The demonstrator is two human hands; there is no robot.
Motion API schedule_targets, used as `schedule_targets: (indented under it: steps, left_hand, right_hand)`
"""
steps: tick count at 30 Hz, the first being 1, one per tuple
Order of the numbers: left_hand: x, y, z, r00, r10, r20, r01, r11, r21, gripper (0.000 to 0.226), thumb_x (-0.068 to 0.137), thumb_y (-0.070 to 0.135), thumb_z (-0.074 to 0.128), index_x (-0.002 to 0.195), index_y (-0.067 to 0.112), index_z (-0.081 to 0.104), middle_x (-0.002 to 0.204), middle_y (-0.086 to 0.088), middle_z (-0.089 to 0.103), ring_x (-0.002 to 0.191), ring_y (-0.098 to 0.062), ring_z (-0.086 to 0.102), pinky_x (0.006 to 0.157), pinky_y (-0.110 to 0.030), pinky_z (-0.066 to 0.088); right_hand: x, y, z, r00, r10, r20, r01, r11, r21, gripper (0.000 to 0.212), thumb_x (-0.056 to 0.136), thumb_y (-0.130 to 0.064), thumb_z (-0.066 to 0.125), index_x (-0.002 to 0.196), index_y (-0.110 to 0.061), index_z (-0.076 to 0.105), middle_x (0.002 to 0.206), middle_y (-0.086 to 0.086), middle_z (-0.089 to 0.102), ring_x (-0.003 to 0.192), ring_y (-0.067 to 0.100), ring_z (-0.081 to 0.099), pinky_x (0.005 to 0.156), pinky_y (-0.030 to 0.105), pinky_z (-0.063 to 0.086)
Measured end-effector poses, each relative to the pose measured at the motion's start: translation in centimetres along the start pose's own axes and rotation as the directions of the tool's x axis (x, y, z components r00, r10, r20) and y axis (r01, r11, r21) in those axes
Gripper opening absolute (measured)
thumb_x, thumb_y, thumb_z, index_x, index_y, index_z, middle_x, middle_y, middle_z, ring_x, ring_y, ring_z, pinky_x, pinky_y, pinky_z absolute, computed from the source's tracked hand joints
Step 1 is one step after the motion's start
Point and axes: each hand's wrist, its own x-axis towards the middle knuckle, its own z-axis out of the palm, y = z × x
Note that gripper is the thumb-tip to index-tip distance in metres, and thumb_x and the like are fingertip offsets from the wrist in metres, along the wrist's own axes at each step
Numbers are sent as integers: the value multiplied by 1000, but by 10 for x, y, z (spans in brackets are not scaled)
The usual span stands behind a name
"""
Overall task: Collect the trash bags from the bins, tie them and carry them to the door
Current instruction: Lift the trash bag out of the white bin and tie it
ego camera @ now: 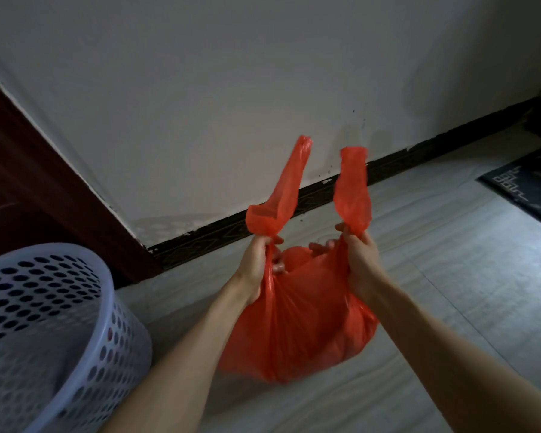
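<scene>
While the red trash bag [297, 326] sits low over the pale floor [450, 292], my left hand [258, 264] grips one handle strip and my right hand [361, 260] grips the other, fingers [320, 246] clenched round the plastic, both strips standing up apart. The perforated bin [44, 332] is beside my left forearm. Ahead, the dark skirting [388, 164] edges the wall; the floor runs open to the right up to a dark mat [525, 182].
</scene>
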Motion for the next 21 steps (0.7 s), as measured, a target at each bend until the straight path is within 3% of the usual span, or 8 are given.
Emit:
schedule_targets:
  steps: [3, 5, 8, 10, 13, 17, 21]
  left_hand:
    - [4, -5, 4, 993, 73, -97, -65, 995, 81, 24, 96, 17, 34, 73, 15, 41, 57, -1, 27, 31, -4, 29, 38, -19, 34]
    - [7, -7, 5, 983, 87, -163, -83, 996, 31, 28, 99, 16, 33, 71, 15, 39, 60, -1, 31, 30, -3, 30, 34, -15, 30]
    - [10, -9, -2, 963, 76, -260, -84, 996, -18, 29, 100, 17, 31, 73, 14, 38, 56, -6, 48, 27, -5, 41, 32, -14, 33]
    - [9, -11, -4, 950, 75, -302, -66, 997, 42, 28, 100, 19, 30, 75, 14, 40, 45, -6, 55, 26, -6, 45, 32, -13, 37]
    - [10, -14, -1, 935, 82, -346, -12, 980, 199, 28, 100, 23, 30, 78, 14, 43, 47, -3, 44, 22, -2, 34, 29, -13, 28]
    - [12, -6, -1, 956, -82, -281, 93, 995, 24, 26, 92, 23, 29, 75, 12, 45, 34, 6, 30, 22, -3, 20, 32, -9, 14]
    - [12, 0, -2, 979, -117, -168, 105, 992, -76, 24, 91, 17, 28, 72, 13, 43, 53, 0, 26, 25, -4, 23, 32, -11, 16]
  right_hand:
    - [-1, 9, 3, 998, -58, -11, 56, 986, -157, 16, 94, -7, 33, 91, -10, 49, 33, -9, 34, 31, 8, 37, 43, 24, 41]
    - [-2, 12, 7, 1000, 6, 24, -3, 995, -97, 18, 91, -10, 37, 75, -13, 43, 34, -9, 29, 29, 7, 28, 38, 20, 37]
    - [-2, 8, 8, 992, 95, 85, -99, 994, 36, 16, 86, -11, 34, 72, -15, 39, 43, -4, 29, 33, 8, 29, 40, 20, 37]
    - [-4, 8, 8, 989, 115, 97, -118, 993, 21, 15, 89, -7, 33, 78, -12, 42, 51, 1, 30, 32, 8, 32, 38, 18, 37]
    - [-8, 13, 10, 980, 115, 161, -107, 992, -60, 21, 96, -5, 28, 87, -9, 46, 57, 3, 35, 34, 7, 37, 48, 22, 37]
    - [-10, 14, 5, 959, 96, 268, -75, 993, -87, 22, 98, -7, 31, 83, -11, 47, 58, 0, 50, 42, 7, 40, 52, 21, 39]
    - [-9, 6, -2, 947, 153, 283, -137, 988, -75, 19, 95, -7, 41, 85, -10, 57, 80, 4, 65, 42, 5, 44, 50, 16, 46]
